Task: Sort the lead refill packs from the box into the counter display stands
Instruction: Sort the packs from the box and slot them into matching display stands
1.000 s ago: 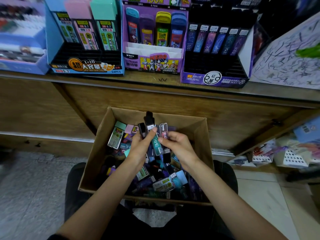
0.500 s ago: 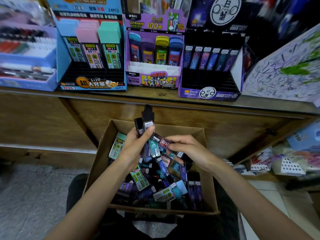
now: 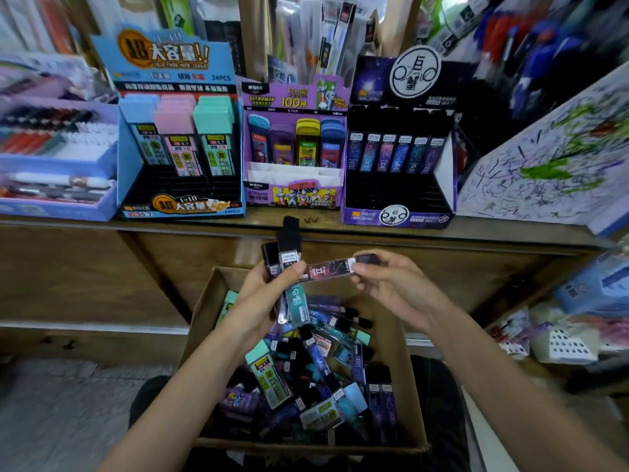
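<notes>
Right hand [image 3: 391, 284] has lifted off the box [image 3: 204, 315], fingers [image 3: 388, 262] pinching a purple pack [image 3: 328, 269]; left hand [image 3: 265, 287] grips a bundle [image 3: 289, 264]. I'd say the dark stand [image 3: 394, 194] at 1 o'clock matches, so slot them in upright.

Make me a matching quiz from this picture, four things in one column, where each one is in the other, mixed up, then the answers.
1 blue stand
2 black stand
3 teal pack
4 pinkish pack

A in the right hand's grip
B on the counter, left of the purple stand
C in the left hand's grip
D on the counter, right of the purple stand

Pairs: 1-B, 2-D, 3-C, 4-A
</notes>
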Motion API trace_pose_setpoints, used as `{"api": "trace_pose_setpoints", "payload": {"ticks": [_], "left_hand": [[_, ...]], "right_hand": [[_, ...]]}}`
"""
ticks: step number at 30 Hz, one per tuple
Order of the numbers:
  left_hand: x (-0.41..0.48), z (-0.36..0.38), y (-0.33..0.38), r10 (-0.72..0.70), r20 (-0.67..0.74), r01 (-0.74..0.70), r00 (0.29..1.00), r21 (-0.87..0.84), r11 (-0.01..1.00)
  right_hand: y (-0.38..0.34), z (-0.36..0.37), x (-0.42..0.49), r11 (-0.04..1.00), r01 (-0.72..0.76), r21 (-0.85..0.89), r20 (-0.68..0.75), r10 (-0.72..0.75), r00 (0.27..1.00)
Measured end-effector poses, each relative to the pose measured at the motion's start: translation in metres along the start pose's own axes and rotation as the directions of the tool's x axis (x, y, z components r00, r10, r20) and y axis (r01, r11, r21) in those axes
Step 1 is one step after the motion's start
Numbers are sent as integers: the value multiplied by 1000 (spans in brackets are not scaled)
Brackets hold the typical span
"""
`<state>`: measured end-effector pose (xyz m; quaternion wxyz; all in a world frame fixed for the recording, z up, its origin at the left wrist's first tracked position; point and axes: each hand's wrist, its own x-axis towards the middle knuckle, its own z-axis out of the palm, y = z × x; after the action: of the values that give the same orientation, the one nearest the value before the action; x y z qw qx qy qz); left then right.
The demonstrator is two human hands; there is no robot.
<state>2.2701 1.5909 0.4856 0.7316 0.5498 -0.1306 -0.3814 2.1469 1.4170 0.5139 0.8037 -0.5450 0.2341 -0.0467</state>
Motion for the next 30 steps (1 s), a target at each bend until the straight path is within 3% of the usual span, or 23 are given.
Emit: {"api": "trace_pose_setpoints", "payload": {"ticks": [4,8,12,16,18,26,30], "left_hand": [[0,11,7,-56,83,53,995,38,998],[4,21,14,-3,82,-5,997,94,996],[13,24,29,84,68,-95,994,184,978],[22,25,42,153,41,-158,987,205,966],[25,24,46,171,33,-174,985,204,963],[29,15,50,205,15,-204,979,196,959],[30,10,50,206,7,-204,978,188,961]], "right_hand": [[-10,8,4,984,96,150,-193,-66,979],[-36,4,6,960,203,193,-297,-140,944],[-84,-9,8,916,398,-51,-326,-392,860],[-131,-9,28,749,497,-438,-286,-641,713],[-145,-5,44,669,502,-549,-234,-699,676],[-151,2,96,482,396,-781,-71,-700,711],[-153,2,102,504,369,-781,-78,-664,743]]}}
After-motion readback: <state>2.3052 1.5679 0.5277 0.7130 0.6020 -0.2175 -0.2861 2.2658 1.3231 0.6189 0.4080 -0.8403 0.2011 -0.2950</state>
